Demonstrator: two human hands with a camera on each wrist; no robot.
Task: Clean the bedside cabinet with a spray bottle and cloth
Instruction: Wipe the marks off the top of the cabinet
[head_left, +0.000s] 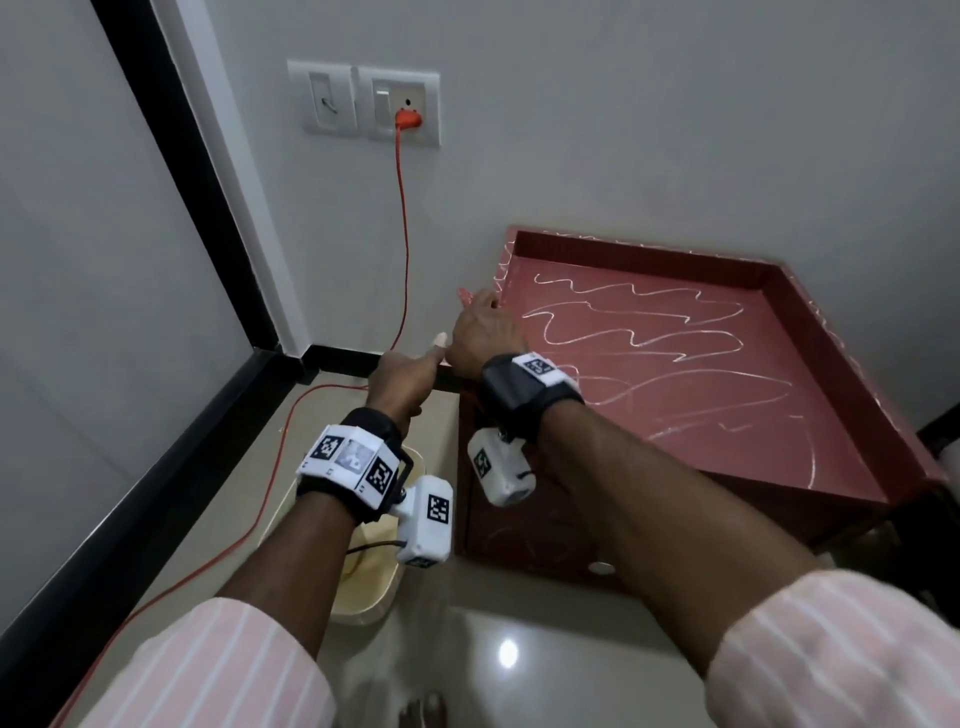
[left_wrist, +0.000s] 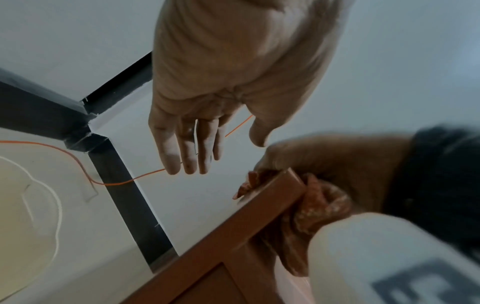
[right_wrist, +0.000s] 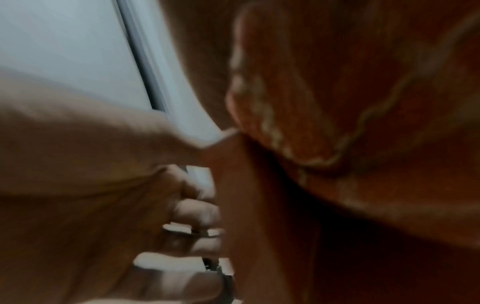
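The cloth is being pressed by the right hand onto the cabinet rim at 9 o'clock. The left hand, fingers straight, is being held empty beside it.

The cloth is mostly covered by the right hand, only bunched scraps are seen at the cabinet edge. The right wrist view is smeared with blur, so the grip can't really be made out. The basin is half hidden by the left forearm.
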